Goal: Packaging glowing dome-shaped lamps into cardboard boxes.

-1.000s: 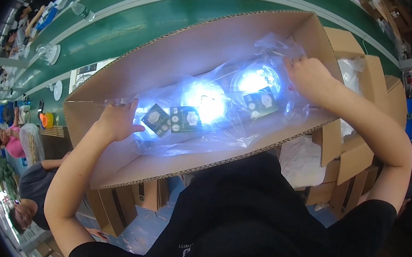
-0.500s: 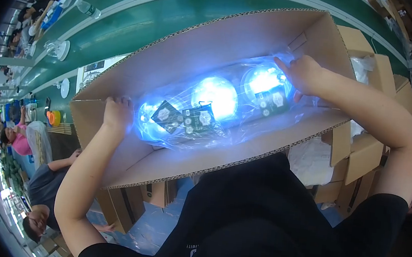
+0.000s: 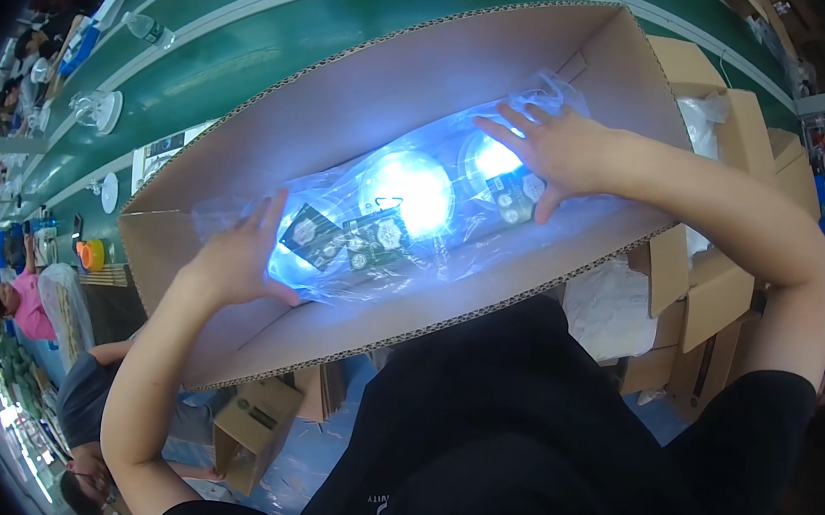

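Deep inside a long, open cardboard box [image 3: 443, 65]: clear plastic wrap [image 3: 475, 232] around three bright blue-white lights [image 3: 407, 192] in a slanting row. Two dark green printed cards [image 3: 377, 238] between the left and middle lights, another card [image 3: 512, 200] just below the right one. At the row's left end, the left hand [image 3: 235, 257], fingers spread, thumb well apart, right beside the plastic; clasps nothing visible. Over the right end, the right hand [image 3: 562, 151], fingers fanned wide, thumb near the card; grips nothing visible, cannot tell whether pressing on the plastic or just above. Beyond the box, a green work surface [image 3: 252, 60] and a clear bottle [image 3: 148, 30]. To the right, open cartons [image 3: 749, 162]; to the lower left, a co-worker [image 3: 82, 389] in a grey top.
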A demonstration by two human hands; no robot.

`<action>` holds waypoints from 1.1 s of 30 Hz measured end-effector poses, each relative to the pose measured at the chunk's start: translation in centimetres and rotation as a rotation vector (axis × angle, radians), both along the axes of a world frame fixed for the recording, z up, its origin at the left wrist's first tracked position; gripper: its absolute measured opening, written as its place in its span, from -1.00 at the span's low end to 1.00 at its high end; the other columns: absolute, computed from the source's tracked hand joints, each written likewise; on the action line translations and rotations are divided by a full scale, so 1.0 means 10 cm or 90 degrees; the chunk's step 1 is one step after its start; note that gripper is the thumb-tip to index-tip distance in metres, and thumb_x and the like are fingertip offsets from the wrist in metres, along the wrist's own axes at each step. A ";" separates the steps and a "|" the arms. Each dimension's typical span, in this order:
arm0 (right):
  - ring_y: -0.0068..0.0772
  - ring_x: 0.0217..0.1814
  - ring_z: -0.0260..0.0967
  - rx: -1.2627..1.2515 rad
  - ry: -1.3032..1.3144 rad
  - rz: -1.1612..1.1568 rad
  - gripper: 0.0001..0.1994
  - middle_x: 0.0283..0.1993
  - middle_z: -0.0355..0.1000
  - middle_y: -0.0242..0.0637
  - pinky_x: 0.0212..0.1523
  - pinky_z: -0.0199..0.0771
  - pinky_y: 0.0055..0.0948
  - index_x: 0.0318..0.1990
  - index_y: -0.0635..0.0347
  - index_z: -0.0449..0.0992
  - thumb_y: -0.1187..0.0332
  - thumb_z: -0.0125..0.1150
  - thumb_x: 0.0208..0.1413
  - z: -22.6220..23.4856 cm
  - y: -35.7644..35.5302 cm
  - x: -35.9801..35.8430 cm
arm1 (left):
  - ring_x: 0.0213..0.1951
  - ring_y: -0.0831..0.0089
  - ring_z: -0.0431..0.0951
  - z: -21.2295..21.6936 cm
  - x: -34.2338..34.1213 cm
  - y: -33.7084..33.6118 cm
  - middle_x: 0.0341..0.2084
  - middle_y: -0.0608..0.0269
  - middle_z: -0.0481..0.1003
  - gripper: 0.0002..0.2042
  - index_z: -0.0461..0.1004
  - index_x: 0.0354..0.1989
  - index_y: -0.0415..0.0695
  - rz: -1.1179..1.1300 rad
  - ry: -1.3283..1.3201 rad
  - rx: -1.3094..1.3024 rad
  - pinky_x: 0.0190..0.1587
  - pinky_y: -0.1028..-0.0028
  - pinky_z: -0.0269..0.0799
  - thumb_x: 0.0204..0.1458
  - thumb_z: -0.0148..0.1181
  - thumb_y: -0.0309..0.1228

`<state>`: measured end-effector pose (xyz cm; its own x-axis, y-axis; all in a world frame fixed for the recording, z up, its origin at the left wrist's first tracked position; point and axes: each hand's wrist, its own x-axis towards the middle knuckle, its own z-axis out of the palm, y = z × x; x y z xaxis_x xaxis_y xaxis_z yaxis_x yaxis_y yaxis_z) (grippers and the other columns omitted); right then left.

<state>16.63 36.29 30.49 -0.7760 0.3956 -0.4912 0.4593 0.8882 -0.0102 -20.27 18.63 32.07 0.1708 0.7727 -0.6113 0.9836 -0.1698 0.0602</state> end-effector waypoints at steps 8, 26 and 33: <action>0.13 0.19 0.40 -0.071 -0.111 -0.095 0.30 0.33 0.19 0.16 0.00 0.54 -0.11 0.50 0.01 -0.33 0.27 0.63 -0.31 -0.24 0.28 -0.02 | -0.13 -0.01 0.61 -0.42 -0.19 0.06 0.17 -0.22 0.34 0.27 -0.22 0.44 -0.29 -0.049 0.214 -0.023 -0.15 0.19 0.58 -0.39 0.61 -0.19; -0.39 -0.40 0.41 0.044 0.453 0.078 -0.55 -0.42 0.40 -0.37 -0.37 0.35 -0.44 -0.12 0.26 0.48 0.11 0.38 -0.05 0.60 -1.52 -0.31 | -0.29 0.44 0.54 0.66 -0.21 -1.53 -0.27 0.11 0.56 -0.83 0.48 -0.10 -0.35 0.445 -0.545 0.738 -0.19 0.56 0.37 0.22 0.00 -0.59; -0.18 -0.52 0.43 0.023 0.486 0.048 -0.83 -0.56 0.42 -0.25 -0.51 0.34 -0.26 -0.33 0.15 0.48 0.34 0.36 0.01 0.67 -1.62 -0.59 | -0.40 0.55 0.40 -1.44 -0.12 -3.83 -0.45 0.32 0.44 -0.76 0.45 -0.22 -0.14 1.045 -0.293 0.771 -0.32 0.53 0.30 0.34 -0.10 -0.27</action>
<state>10.72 20.05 37.16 -0.9204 0.3334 0.2042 0.2742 0.9228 -0.2707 -21.45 -19.66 17.67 -0.9723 0.2204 0.0779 0.1827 0.5086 0.8414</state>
